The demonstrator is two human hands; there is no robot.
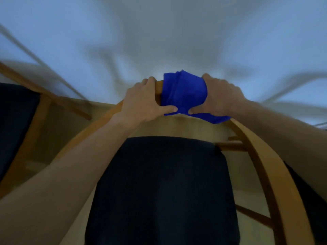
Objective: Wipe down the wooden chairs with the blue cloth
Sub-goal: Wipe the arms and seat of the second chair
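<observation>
Two hands on chair [261, 156] top rail; no writing legible; left hand [143, 101] curled bare over rail, thumb touching cloth [185, 92]; right hand [221, 96] clamps cloth, draped over rail between hands; dark seat [159, 191] below; view blurred

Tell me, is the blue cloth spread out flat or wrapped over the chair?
Wrapped over. The blue cloth drapes across the chair's wooden top rail, bunched, and the right hand grips it.

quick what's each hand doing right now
Left hand: grips the chair's wooden top rail.
Right hand: holds the blue cloth wrapped over the rail.
</observation>
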